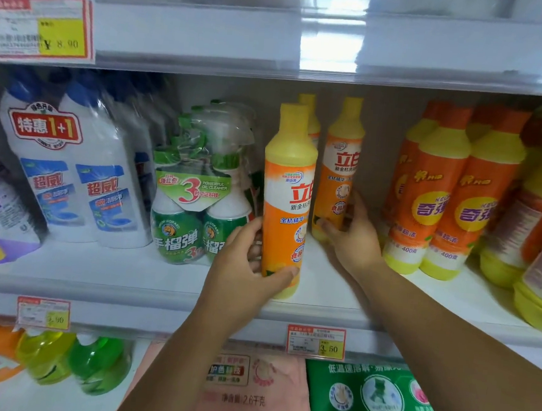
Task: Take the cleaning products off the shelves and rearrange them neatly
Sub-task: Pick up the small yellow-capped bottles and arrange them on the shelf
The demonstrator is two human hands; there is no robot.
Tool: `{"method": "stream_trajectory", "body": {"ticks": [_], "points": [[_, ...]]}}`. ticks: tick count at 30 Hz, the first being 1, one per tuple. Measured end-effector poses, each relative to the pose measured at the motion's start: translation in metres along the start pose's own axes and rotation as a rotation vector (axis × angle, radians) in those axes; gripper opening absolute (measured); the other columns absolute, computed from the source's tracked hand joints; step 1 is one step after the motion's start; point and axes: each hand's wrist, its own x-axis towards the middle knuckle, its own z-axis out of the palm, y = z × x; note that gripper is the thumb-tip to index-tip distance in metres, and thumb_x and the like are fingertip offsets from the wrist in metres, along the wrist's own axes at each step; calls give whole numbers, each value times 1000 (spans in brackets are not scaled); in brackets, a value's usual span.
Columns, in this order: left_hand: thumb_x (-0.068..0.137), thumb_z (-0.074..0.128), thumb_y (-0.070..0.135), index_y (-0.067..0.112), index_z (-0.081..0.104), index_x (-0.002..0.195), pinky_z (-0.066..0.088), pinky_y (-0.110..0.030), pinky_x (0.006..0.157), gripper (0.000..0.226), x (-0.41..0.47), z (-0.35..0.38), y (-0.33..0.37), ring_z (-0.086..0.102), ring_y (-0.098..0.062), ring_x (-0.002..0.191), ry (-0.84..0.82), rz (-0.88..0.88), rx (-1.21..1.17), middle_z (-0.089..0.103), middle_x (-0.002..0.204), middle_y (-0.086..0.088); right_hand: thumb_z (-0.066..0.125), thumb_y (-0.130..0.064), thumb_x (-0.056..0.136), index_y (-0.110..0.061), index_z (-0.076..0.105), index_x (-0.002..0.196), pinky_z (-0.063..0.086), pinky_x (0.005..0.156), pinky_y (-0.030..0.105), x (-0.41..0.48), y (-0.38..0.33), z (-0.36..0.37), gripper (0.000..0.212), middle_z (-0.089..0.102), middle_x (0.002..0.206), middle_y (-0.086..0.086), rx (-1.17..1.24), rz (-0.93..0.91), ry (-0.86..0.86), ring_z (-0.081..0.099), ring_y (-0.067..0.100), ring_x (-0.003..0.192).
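my l. hand [248, 268] grips front orange bottle [288, 200] low; r. hand [351, 234] holds rear orange bottle [338, 175], just right of l. hand.

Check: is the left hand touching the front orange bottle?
Touching. Head view: the left hand wraps the front orange bottle low down, thumb across it. The right hand grips the rear bottle.

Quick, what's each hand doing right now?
Left hand: grips the front orange bottle.
Right hand: grips the neighbouring orange bottle.
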Motion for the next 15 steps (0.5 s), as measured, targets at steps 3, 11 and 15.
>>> {"method": "stream_trajectory", "body": {"ticks": [3,11,15], "points": [[77,83,19,33,44,143,54,-37,97,79,1,1,-3,64,-4,110,14,-13,-55,62,126,16,71,-22,91,-25,25,154,42,96,25,5,2,3,78,57,139,-3,-18,4,-5,56,18,123],[85,76,18,40,41,143,50,-17,96,71,6,5,2,58,12,109,-25,25,-23,58,119,33,69,-27,91,-18,20,156,44,103,36,-9,-19,-8,82,51,146,5,-46,166,-72,53,26,129],[87,74,30,44,34,146,46,-18,99,74,-2,1,4,53,17,110,-54,47,100,53,116,41,63,-12,91,-19,31,151,42,102,33,-55,-40,-24,68,50,142,4,-10,123,-131,49,17,126]]}}
